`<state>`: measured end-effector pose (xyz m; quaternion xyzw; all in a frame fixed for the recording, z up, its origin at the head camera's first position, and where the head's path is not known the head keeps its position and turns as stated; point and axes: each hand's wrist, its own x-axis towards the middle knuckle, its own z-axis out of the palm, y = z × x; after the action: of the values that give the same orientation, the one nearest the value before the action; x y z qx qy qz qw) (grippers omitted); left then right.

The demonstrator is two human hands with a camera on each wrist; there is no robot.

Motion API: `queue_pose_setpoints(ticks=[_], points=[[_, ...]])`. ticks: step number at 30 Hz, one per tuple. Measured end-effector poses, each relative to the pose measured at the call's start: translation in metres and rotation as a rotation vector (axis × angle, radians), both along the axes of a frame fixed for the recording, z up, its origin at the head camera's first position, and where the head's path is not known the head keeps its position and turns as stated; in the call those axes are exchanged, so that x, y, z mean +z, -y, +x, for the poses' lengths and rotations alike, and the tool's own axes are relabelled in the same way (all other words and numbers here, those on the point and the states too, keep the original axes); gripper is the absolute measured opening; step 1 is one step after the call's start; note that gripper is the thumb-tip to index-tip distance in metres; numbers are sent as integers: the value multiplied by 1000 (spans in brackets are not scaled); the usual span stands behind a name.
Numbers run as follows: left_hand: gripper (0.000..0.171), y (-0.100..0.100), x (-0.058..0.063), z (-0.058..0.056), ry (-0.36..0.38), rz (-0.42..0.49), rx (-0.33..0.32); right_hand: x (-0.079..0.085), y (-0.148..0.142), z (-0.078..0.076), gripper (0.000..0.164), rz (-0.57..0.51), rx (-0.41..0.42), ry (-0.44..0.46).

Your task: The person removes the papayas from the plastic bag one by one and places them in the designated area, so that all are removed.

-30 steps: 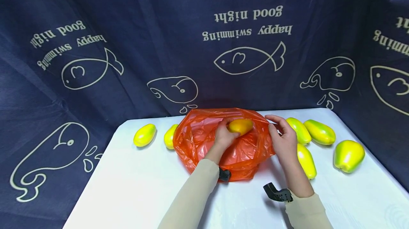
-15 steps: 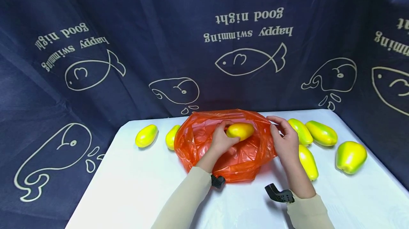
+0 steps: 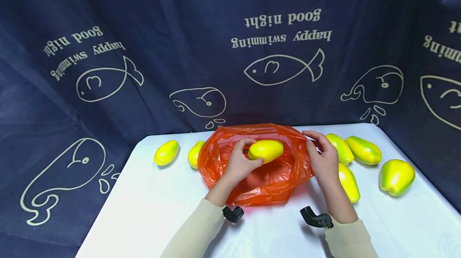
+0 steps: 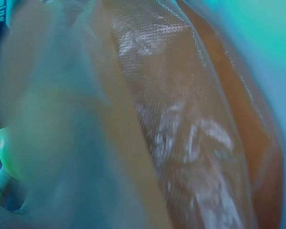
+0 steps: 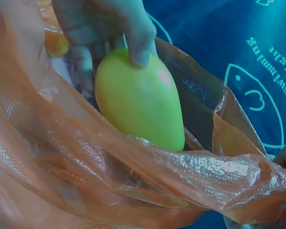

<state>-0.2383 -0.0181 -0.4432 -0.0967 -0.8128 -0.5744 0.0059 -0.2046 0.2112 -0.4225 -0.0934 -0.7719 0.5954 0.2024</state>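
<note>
In the head view, my left hand [image 3: 240, 164] holds a yellow mango [image 3: 266, 151] over the mouth of a red plastic bag [image 3: 259, 198]. Thumb and fingers grip the mango's left end. The right wrist view shows the same mango [image 5: 139, 102] tilted at the opening, its lower end behind the bag's rim [image 5: 190, 167]. My right hand [image 3: 325, 158] pinches the bag's right rim and keeps the mouth spread. Blurred plastic [image 4: 181, 119] covers most of the left wrist view.
Two yellow-green fruits [image 3: 167, 153] lie left of the bag, one partly behind it. Several more [image 3: 363, 150] lie to the right, with a rounder one [image 3: 397, 177] near the white table's [image 3: 144, 210] right side. A dark blue printed cloth [image 3: 201, 50] hangs behind.
My left hand has come up and left out of the bag's depth with the mango, which now shows bright yellow above the opening. My right hand stays at the rim.
</note>
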Motion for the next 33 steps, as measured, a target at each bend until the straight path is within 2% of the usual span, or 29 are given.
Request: queue_pose_setpoints(ticks=[7, 15, 21, 24, 30, 33], points=[[61, 26, -1, 6, 23, 13, 30, 1, 0, 0, 31, 13, -9, -10], [61, 50, 3, 20, 54, 26, 51, 3, 1, 0, 31, 22, -7, -2], [60, 71, 7, 28, 29, 65, 85, 3, 2, 0, 31, 22, -18, 6], [62, 87, 9, 33, 20, 68, 120, 4, 3, 0, 31, 32, -18, 8], [65, 114, 8, 40, 75, 66, 230, 5, 3, 2, 31, 41, -21, 18], [63, 123, 7, 45, 82, 78, 262, 4, 3, 3, 31, 47, -21, 20]])
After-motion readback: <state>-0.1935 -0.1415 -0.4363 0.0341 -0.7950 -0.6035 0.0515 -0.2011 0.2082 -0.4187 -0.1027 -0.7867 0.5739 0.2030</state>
